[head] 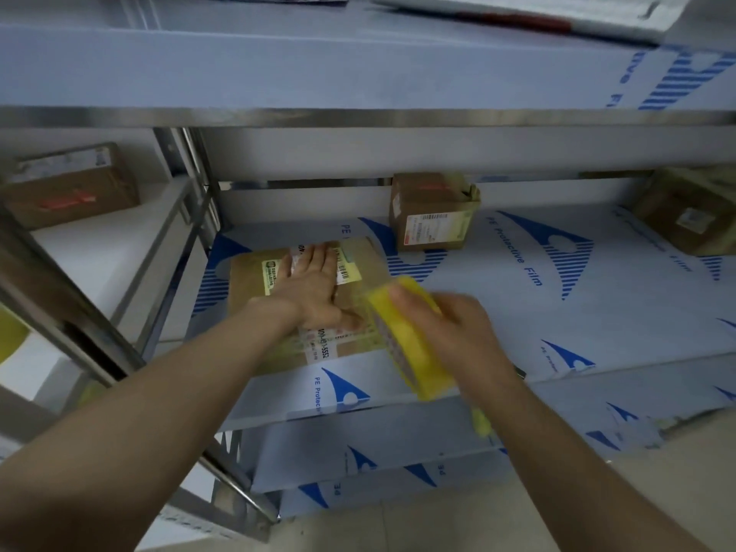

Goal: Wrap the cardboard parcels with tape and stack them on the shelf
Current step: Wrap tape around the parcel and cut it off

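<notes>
A flat cardboard parcel (255,280) with labels lies on the left part of the middle shelf (557,312). My left hand (314,284) presses flat on its top, fingers straight. To the right of the parcel, my right hand (450,332) grips a yellow tape roll (410,344) held on edge. A strip of tape runs from the roll across the parcel's near end. A small taped cardboard box (434,217) stands at the back of the same shelf.
Another cardboard box (689,213) sits at the shelf's right end. A brown box (71,189) rests on the neighbouring rack at left. Metal uprights (199,181) divide the racks. Shelves above and below carry blue-printed protective film.
</notes>
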